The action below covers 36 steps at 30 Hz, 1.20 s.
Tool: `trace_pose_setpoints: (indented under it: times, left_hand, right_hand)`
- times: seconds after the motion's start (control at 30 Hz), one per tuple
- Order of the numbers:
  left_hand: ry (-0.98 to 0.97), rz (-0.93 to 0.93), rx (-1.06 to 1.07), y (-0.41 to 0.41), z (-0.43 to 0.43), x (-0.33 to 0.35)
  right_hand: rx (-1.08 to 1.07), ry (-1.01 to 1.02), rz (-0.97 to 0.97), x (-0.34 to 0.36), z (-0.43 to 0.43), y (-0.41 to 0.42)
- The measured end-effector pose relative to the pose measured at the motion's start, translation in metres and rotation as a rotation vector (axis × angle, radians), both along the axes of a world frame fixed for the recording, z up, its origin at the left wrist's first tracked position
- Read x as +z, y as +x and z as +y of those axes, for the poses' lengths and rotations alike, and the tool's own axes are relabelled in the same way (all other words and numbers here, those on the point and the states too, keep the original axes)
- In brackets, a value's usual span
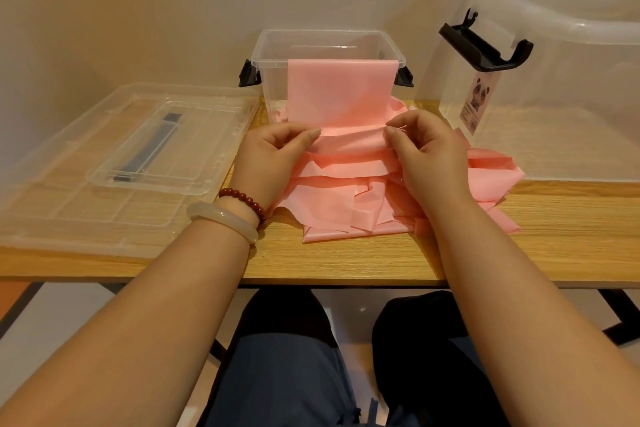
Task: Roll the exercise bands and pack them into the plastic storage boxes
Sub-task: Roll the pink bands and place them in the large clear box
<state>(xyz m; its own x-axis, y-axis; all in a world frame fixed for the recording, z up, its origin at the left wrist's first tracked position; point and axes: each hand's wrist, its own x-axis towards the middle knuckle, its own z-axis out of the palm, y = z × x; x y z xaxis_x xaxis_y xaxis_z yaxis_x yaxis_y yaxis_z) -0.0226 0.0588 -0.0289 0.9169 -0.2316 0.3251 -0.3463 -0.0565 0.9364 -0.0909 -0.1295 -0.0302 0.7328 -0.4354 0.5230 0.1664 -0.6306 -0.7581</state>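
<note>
Forearms reach over the tabletop [346, 260]; left hand [273, 156] and right hand [426, 152] each pinch the pink band [341, 94] at a barely started roll. Its far end drapes over the box [273, 87] beyond them; loose bands [339, 194] lie beneath, so most remains.

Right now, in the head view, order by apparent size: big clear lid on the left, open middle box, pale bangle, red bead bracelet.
1. big clear lid
2. open middle box
3. pale bangle and red bead bracelet: both partly hidden, too alike to rank.
</note>
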Motion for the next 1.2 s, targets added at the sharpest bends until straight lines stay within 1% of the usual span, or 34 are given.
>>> trace_pose_setpoints:
  times: [0.07,0.13,0.27,0.4,0.53,0.6,0.63,0.73,0.8,0.9,1.0,1.1,1.2]
  left_hand:
    - [0.011,0.038,-0.044,-0.003,0.002,0.0]
    - [0.054,-0.01,-0.037,-0.003,0.003,-0.001]
    - [-0.014,-0.046,0.028,-0.003,0.002,-0.002]
    - [-0.024,-0.097,0.066,-0.001,0.0,-0.006]
    - [-0.039,-0.06,0.013,-0.001,0.0,-0.009]
    - [-0.043,-0.034,0.012,-0.002,0.0,-0.007]
    - [-0.013,-0.031,0.022,-0.003,0.001,-0.007]
    - [0.138,-0.051,0.02,-0.003,0.005,-0.005]
    - [0.186,-0.07,-0.001,-0.003,0.006,-0.005]
    - [0.272,-0.188,0.06,0.003,0.006,-0.008]
    - [0.277,-0.264,0.108,0.007,0.005,-0.01]
    - [0.277,-0.306,0.142,0.012,0.005,-0.012]
    - [0.212,-0.32,0.121,0.01,0.007,-0.012]
  right_hand:
    - [-0.018,0.038,0.0,0.0,-0.001,0.0]
    - [-0.02,0.048,-0.003,0.0,-0.001,-0.001]
    - [0.055,0.114,-0.011,0.002,0.002,-0.004]
    - [0.034,0.11,-0.023,0.001,0.003,-0.004]
    - [0.073,0.086,0.028,0.001,0.002,-0.002]
    - [0.085,0.122,0.07,-0.001,0.002,-0.002]
    - [0.086,0.133,0.084,-0.001,0.002,-0.003]
    - [0.087,0.08,0.11,0.0,0.001,-0.005]
    - [0.081,0.042,0.112,-0.001,-0.001,-0.005]
    - [0.061,-0.019,0.097,-0.004,-0.003,-0.002]
    - [0.01,-0.086,0.07,-0.005,-0.005,0.0]
    - [-0.007,-0.088,0.038,-0.004,-0.005,0.002]
    - [-0.016,-0.117,0.024,-0.004,-0.004,0.003]
